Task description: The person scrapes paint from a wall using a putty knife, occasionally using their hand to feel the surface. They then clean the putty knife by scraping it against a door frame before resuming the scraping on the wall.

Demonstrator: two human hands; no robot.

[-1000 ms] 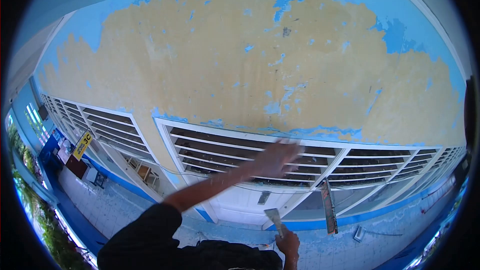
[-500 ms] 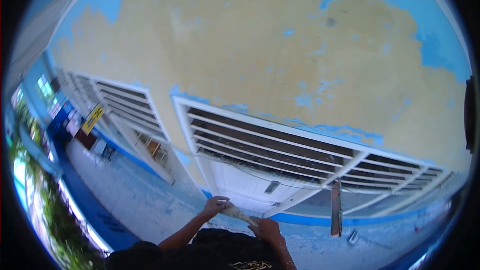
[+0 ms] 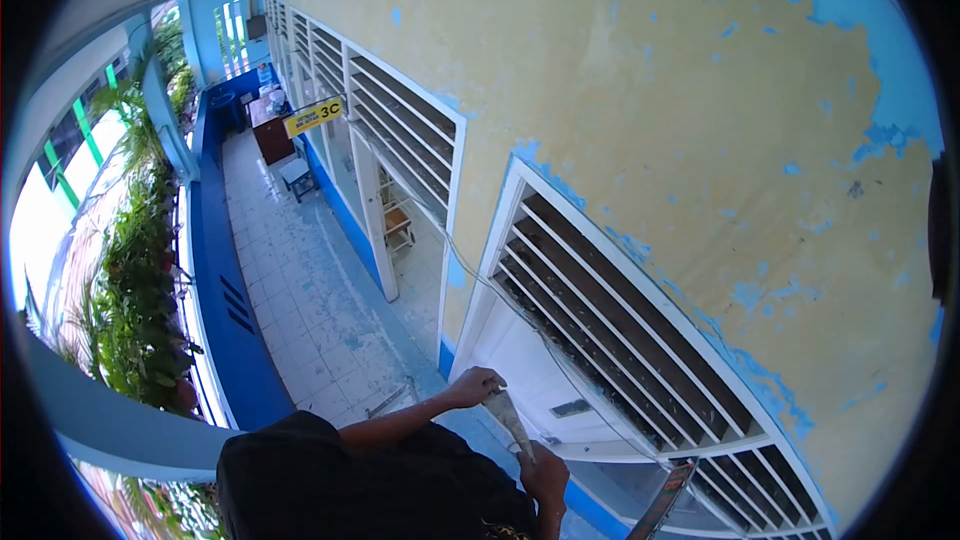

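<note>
My right hand is wrapped round the handle end of a flat scraper, low in the middle of the view. The scraper's wide blade points up and to the left. At the blade's end is my left hand, its fingers bent against the blade edge. Beyond both hands stands a white door under a slatted vent. Above the vent, the wall shows bare yellowish plaster with ragged patches of blue paint.
A yellow 3C sign sticks out from the wall over the tiled corridor. A desk and a stool stand farther along. Plants grow beyond the blue parapet. A hanging sign is at the lower right.
My left hand has come down from in front of the vent to the scraper blade. The view has swung left, bringing more of the corridor and plants into sight.
</note>
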